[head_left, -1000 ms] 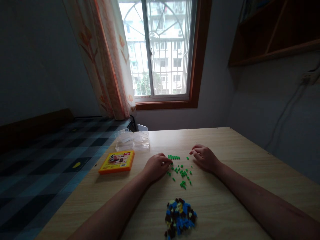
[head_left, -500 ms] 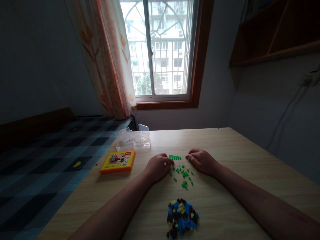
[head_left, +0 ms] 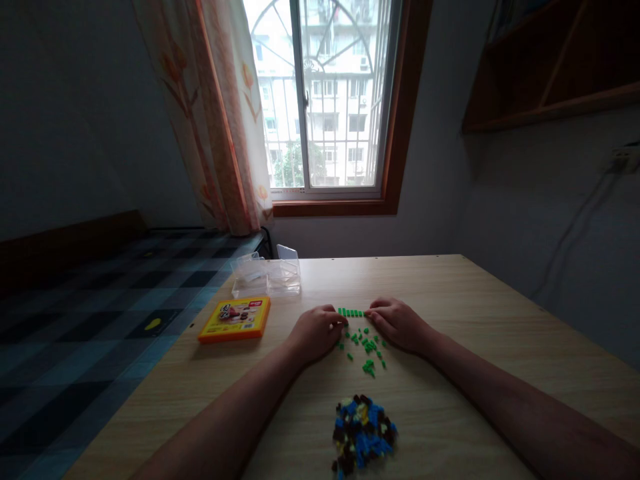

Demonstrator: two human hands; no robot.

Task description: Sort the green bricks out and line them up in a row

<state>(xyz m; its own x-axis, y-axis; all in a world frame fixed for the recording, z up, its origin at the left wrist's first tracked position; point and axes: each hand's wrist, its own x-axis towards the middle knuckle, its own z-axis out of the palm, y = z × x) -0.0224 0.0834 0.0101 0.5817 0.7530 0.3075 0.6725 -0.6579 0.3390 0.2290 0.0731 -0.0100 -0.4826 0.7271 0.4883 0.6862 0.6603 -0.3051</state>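
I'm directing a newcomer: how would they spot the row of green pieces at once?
Find the table before the window. Look between the left hand and right hand. The row of green pieces lies in a neat line, unlike the scattered green pieces nearer the camera.

left arm (head_left: 227,413) bare, slanting in from lower left | left hand (head_left: 316,333) fingers bent, tips pointing right | right arm (head_left: 505,387) bare, slanting in from lower right | right hand (head_left: 397,323) fingers curled, tips pointing left | hands near each other, not touching; pinch of each too small to make out
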